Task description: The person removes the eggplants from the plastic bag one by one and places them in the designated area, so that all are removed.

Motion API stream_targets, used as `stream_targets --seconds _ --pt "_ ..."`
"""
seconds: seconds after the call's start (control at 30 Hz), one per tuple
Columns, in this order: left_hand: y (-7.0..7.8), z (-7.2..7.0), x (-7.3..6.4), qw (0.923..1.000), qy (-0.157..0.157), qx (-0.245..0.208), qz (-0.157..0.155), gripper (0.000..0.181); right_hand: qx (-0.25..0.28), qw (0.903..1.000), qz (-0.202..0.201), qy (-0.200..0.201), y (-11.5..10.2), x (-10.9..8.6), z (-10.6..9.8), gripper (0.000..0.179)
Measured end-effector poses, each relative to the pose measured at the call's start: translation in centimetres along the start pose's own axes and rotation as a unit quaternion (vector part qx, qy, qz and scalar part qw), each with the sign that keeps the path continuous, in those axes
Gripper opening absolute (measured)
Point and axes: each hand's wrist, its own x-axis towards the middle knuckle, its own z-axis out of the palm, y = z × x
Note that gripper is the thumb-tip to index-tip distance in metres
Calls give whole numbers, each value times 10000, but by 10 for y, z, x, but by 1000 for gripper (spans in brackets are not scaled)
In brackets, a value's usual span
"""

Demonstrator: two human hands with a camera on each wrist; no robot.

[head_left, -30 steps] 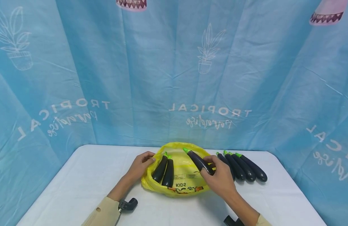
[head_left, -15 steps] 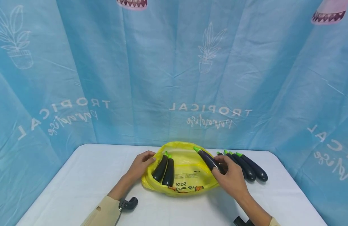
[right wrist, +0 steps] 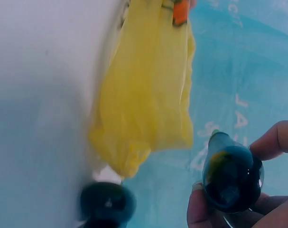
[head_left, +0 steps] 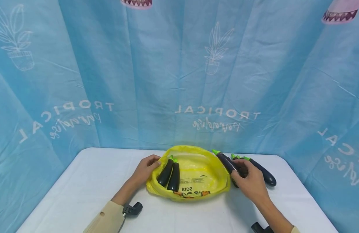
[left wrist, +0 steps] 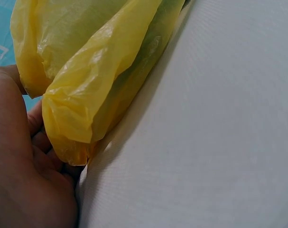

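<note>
A yellow plastic bag (head_left: 197, 159) lies with its mouth wide open at mid-table. Two dark eggplants with green stems are inside on its left, one eggplant (head_left: 165, 173) leaning beside the other eggplant (head_left: 174, 178). My left hand (head_left: 144, 171) holds the bag's left rim, thumb at its edge in the left wrist view. Just beyond the bag's right rim, my right hand (head_left: 250, 180) grips another eggplant (head_left: 226, 161), green tip pointing up and away. In the right wrist view, thumb and fingers wrap this eggplant's (right wrist: 233, 178) rounded end.
Several more eggplants (head_left: 266, 174) lie side by side at the right, partly hidden behind my right hand. A white cloth covers the table (head_left: 179, 220). A blue printed curtain (head_left: 168, 81) hangs close behind and along both sides.
My right hand has moved right with its eggplant, from over the bag's opening to beyond the right rim. The left hand and the two eggplants inside have stayed in place.
</note>
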Motion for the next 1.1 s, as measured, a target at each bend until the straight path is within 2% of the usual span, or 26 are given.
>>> stream_targets --seconds 0.4,1.1 --pt "0 0 1 10000 48 13 -53 22 -67 9996 258 98 24 11 -23 35" --pt "1 1 -1 10000 78 9 -28 22 204 9964 717 411 74 33 -55 41"
